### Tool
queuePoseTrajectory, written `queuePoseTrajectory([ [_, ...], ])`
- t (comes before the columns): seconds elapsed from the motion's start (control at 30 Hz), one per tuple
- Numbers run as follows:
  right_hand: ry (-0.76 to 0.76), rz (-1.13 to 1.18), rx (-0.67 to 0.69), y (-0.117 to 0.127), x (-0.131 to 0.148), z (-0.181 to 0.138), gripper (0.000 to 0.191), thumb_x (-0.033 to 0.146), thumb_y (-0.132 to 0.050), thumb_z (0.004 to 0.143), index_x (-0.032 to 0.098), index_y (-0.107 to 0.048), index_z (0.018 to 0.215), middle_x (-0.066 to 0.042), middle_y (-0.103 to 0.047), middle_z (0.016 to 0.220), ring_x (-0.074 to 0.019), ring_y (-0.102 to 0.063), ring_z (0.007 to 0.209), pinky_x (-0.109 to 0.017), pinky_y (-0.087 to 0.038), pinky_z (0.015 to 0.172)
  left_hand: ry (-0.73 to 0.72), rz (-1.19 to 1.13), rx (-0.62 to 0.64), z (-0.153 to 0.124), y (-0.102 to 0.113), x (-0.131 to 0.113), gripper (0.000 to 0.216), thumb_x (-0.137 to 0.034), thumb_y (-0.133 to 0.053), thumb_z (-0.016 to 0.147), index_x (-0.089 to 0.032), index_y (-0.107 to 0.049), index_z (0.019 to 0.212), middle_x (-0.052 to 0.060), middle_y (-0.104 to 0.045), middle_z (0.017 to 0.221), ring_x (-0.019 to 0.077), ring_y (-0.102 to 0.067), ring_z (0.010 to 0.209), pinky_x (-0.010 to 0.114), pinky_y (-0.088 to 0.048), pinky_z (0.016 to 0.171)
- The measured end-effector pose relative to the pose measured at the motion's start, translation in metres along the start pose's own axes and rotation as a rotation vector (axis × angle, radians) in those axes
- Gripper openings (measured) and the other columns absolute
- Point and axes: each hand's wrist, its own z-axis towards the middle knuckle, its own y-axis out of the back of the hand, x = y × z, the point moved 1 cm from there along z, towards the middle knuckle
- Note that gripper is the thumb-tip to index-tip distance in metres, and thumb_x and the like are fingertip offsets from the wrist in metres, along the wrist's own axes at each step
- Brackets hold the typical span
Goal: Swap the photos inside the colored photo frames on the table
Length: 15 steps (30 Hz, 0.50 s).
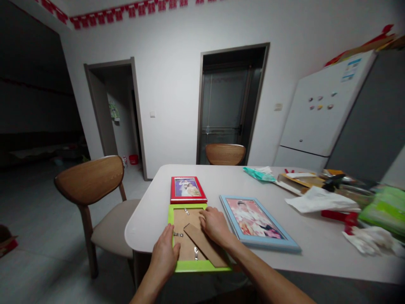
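Observation:
A green picture frame (190,267) lies face down at the near edge of the white table (316,249), its brown backing board and stand strip (202,244) facing up. My left hand (165,253) rests on the frame's left edge, thumb pressed near a metal clip, fingers curled over the rim. On the backing's upper right sits my right hand (215,226), fingers bent down onto the board. A red frame (187,190) with a photo lies just beyond. A blue frame (257,223) with a photo lies to the right.
Wooden chairs stand at the left (91,181) and behind the table (225,153). Papers, a green cloth (257,174), green packs (384,209) and white tissue clutter the table's right side. A white fridge (322,114) stands at the right; two doorways open in the back wall.

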Motion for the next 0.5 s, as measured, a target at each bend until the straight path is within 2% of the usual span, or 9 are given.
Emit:
queuePoseTrajectory([
  [0.1,0.059,0.044,0.028,-0.009,0.015,0.015,0.028,0.031,-0.038,0.079,0.018,-0.062,0.084,-0.009,-0.059,0.084,-0.0170,-0.051,0.077,-0.025,-0.032,0.065,0.007,0.000,-0.004,0.000,0.000,-0.001,0.052,-0.016,-0.043,0.067,-0.005,-0.041,0.118,0.014,-0.044,0.124,0.0186,-0.041,0.113,0.027,-0.030,0.096],
  [0.27,-0.009,0.050,0.033,-0.031,0.029,0.038,0.030,0.034,-0.042,0.077,0.016,-0.064,0.084,-0.011,-0.058,0.089,-0.0194,-0.049,0.079,-0.027,-0.031,0.063,0.001,0.013,0.003,0.000,0.002,-0.001,0.050,-0.014,-0.041,0.067,-0.007,-0.042,0.117,0.012,-0.045,0.123,0.0169,-0.041,0.113,0.025,-0.029,0.096],
  [0.5,-0.032,0.087,0.053,-0.036,0.032,0.040,0.033,0.034,-0.034,0.081,0.024,-0.064,0.087,-0.007,-0.058,0.091,-0.0190,-0.047,0.085,-0.028,-0.030,0.065,-0.009,0.017,0.014,0.001,0.001,-0.001,0.050,-0.013,-0.042,0.068,-0.007,-0.041,0.118,0.012,-0.044,0.124,0.0173,-0.041,0.114,0.025,-0.028,0.097],
])
